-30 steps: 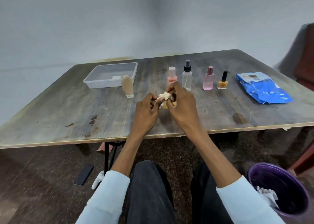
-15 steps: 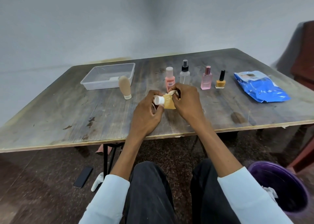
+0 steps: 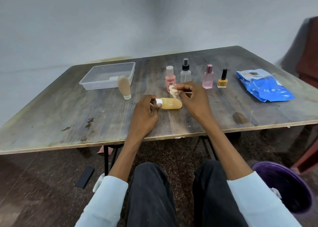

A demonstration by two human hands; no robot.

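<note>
You're mid-wipe: your left grip (image 3: 144, 113) pinches the tan bottle (image 3: 172, 103) by its cap, sideways low over the worktop (image 3: 86, 120). Your right grip (image 3: 194, 99) pinches the crumpled wipe (image 3: 173, 92) just beside it. Next, I'd judge, the wipe goes back onto the bottle.

Wears pale blue cloth sleeves (image 3: 106, 201) to mid-forearm, dark charcoal trousers (image 3: 151, 192); left hand (image 3: 144, 113) and right hand (image 3: 194, 101) bare.

The head camera is looking forward and down over the near edge of the table (image 3: 72, 120), close above the left hand (image 3: 144, 113) and right hand (image 3: 194, 99)
</note>
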